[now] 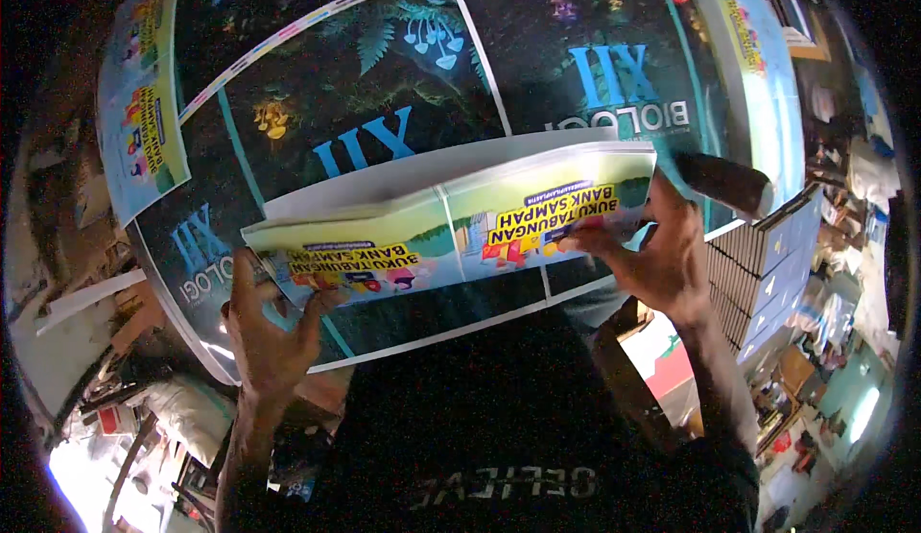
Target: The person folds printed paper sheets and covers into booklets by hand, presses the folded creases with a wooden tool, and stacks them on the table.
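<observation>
A stack of long printed cover sheets (443, 245), green, yellow and light blue with two panels side by side, is held up between my hands and bows along its length. My left hand (271, 339) pinches the left end, thumb on the printed face and fingers at the outer edge. At the right end my right hand (669, 262) grips the sheets, with its thumb across the front. Pale undersides of sheets show behind the upper edge. Beneath lies a large dark printed sheet (403, 82) with blue lettering and glowing plant pictures.
Similar printed strips (144, 101) lie at the far left, and a curved stack of them (758, 82) at the far right. A dark elongated object with a rounded end (724, 183) rests near my right hand. Bundled blue-covered stacks (767, 269) stand beyond the right edge.
</observation>
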A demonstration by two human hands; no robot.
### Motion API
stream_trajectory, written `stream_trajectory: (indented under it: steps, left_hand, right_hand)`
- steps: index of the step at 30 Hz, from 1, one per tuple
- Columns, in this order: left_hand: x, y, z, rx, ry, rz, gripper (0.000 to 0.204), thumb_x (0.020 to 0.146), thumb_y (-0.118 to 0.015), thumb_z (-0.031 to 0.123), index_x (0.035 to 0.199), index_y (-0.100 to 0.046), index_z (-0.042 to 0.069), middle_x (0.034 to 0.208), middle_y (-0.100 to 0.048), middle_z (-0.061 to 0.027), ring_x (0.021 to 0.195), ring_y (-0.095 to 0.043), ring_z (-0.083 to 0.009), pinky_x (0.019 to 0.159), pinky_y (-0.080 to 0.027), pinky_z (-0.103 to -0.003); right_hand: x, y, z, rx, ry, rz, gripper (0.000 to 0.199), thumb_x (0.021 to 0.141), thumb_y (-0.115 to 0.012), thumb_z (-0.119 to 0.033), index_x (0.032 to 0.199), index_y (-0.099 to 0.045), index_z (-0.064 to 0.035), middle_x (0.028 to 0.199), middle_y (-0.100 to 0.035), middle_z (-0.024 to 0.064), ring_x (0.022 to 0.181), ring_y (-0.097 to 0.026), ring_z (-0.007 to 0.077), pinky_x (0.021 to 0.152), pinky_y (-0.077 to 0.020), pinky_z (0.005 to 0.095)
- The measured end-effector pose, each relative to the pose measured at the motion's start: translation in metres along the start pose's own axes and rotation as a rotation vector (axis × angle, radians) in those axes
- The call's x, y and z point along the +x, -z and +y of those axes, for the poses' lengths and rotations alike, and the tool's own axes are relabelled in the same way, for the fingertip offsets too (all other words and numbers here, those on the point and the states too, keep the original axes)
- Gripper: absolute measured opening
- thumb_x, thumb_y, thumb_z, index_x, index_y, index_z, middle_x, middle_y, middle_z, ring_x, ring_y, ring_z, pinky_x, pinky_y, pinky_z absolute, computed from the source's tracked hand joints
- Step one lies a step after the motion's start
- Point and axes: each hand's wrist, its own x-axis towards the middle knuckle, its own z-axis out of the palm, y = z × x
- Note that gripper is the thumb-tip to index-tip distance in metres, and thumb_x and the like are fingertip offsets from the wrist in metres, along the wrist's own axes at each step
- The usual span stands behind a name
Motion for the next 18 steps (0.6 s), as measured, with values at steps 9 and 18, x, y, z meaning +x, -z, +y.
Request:
stream_trajectory:
  steps: [9,18]
  left_hand:
    - [0.026,0.008,0.020,-0.035,0.166,-0.225,0.081,0.076,-0.083,0.028,0.132,-0.033,-0.001,0.106,-0.069,-0.0224,0.093,-0.070,-0.0277,0.082,-0.054,-0.037]
    - [0.043,-0.043,0.114,0.324,-0.530,0.238,0.077,0.089,-0.062,0.035,0.151,-0.029,0.003,0.158,-0.019,-0.0241,0.146,-0.014,-0.0457,0.117,-0.010,-0.057]
  right_hand:
    - [0.007,-0.002,0.020,-0.093,-0.137,-0.014,0.070,0.067,-0.087,-0.039,0.112,-0.055,0.0027,0.085,-0.071,0.0194,0.073,-0.070,0.0364,0.064,-0.0551,0.0434]
    - [0.006,-0.005,0.040,-0.290,0.063,0.095,0.067,0.063,-0.087,-0.043,0.107,-0.060,0.0002,0.080,-0.068,0.0187,0.075,-0.069,0.0347,0.067,-0.0535,0.0431]
